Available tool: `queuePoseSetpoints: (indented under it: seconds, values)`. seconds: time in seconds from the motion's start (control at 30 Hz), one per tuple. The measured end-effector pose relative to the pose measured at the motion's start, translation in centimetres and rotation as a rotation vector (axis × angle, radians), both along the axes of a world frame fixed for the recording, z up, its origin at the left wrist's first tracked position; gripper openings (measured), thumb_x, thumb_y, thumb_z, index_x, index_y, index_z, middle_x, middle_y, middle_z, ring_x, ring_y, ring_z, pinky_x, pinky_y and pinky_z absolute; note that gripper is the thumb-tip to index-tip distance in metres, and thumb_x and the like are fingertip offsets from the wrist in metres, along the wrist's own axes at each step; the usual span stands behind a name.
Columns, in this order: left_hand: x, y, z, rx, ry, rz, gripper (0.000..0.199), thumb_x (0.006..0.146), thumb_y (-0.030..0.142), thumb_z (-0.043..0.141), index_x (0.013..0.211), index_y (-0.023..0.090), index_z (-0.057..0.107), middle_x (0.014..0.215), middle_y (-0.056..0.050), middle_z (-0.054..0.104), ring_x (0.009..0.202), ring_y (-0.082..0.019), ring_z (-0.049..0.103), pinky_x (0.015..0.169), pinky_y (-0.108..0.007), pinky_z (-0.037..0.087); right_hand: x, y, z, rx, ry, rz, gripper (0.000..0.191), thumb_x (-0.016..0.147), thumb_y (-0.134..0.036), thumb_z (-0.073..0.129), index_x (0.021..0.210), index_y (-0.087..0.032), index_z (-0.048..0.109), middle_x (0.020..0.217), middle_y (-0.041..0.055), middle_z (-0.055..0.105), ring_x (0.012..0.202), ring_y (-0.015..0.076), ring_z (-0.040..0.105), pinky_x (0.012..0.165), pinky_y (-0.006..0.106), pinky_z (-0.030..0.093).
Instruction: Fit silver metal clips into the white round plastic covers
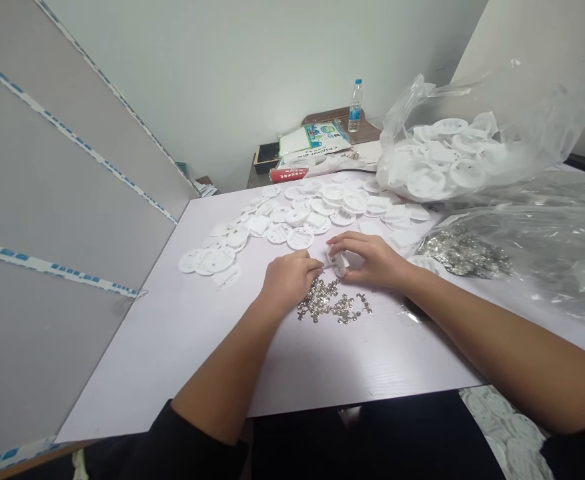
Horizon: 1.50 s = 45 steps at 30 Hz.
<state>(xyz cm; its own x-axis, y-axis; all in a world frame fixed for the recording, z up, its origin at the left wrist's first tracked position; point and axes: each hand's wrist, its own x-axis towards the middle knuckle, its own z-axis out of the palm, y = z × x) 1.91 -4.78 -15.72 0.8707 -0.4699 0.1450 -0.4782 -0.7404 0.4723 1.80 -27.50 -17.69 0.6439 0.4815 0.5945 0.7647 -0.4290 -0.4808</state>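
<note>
My right hand [367,260] grips a round white plastic disc [339,263] on edge, thumb below and fingers above. My left hand [292,277] is closed in a pinch at the disc's left side, and a thin piece shows at its fingertips, too small to name. Just below both hands lies a loose pile of small silvery metal pieces [319,300] on the white table [292,373]. Beyond the hands, many more white discs [299,237] are spread and overlapping across the tabletop.
A clear plastic bag of white discs [447,160] stands at the back right. In front of it, another clear bag holds metal pieces [465,252]. A water bottle [355,107] and packets [315,140] sit behind the table. A grey partition [47,200] borders the left side.
</note>
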Motion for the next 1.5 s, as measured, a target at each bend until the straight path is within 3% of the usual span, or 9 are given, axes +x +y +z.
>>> queuePoseSetpoints:
  seconds: [0.13, 0.63, 0.97, 1.17, 1.5]
  values:
    - [-0.2, -0.2, -0.1, 0.068, -0.015, -0.020, 0.022, 0.093, 0.028, 0.061, 0.100, 0.033, 0.082, 0.087, -0.005, 0.067, 0.076, -0.021, 0.055, 0.064, -0.031, 0.031, 0.0, 0.0, 0.0, 0.004, 0.008, -0.005, 0.040, 0.068, -0.011, 0.072, 0.105, -0.026, 0.068, 0.114, 0.0068, 0.071, 0.109, 0.0264, 0.069, 0.090, 0.042, 0.059]
    - [-0.2, -0.1, 0.2, 0.175, -0.003, -0.002, 0.022, 0.096, 0.025, 0.058, 0.097, 0.031, 0.079, 0.094, 0.000, 0.069, 0.086, -0.017, 0.062, 0.068, -0.030, 0.039, -0.3, -0.1, 0.6, -0.027, 0.063, -0.016, 0.035, 0.070, -0.011, 0.071, 0.102, -0.024, 0.066, 0.115, 0.0071, 0.070, 0.109, 0.0253, 0.068, 0.092, 0.040, 0.056]
    - [-0.4, -0.7, 0.6, 0.240, 0.030, 0.041, 0.021, 0.097, 0.024, 0.056, 0.095, 0.028, 0.077, 0.092, -0.001, 0.065, 0.084, -0.017, 0.060, 0.064, -0.030, 0.036, -0.3, 0.2, 0.7, -0.023, 0.069, -0.018, 0.032, 0.069, -0.011, 0.071, 0.099, -0.023, 0.065, 0.115, 0.0079, 0.070, 0.110, 0.0256, 0.068, 0.091, 0.040, 0.056]
    - [-0.6, -1.1, 0.5, 0.261, 0.044, 0.082, 0.019, 0.096, 0.022, 0.056, 0.091, 0.027, 0.074, 0.088, -0.002, 0.062, 0.083, -0.018, 0.059, 0.062, -0.031, 0.034, -0.4, 0.2, 1.2, -0.058, 0.119, -0.032, 0.030, 0.066, -0.009, 0.072, 0.092, -0.023, 0.064, 0.115, 0.0057, 0.071, 0.100, 0.0229, 0.068, 0.086, 0.038, 0.056]
    - [-0.6, -1.8, 1.0, 0.267, 0.086, 0.113, 0.018, 0.093, 0.020, 0.058, 0.084, 0.026, 0.072, 0.090, -0.002, 0.067, 0.085, -0.019, 0.061, 0.063, -0.032, 0.035, -0.1, 0.4, 1.4, -0.052, 0.098, -0.014, 0.026, 0.067, -0.009, 0.072, 0.088, -0.022, 0.065, 0.100, 0.0042, 0.072, 0.088, 0.0208, 0.068, 0.076, 0.034, 0.053]
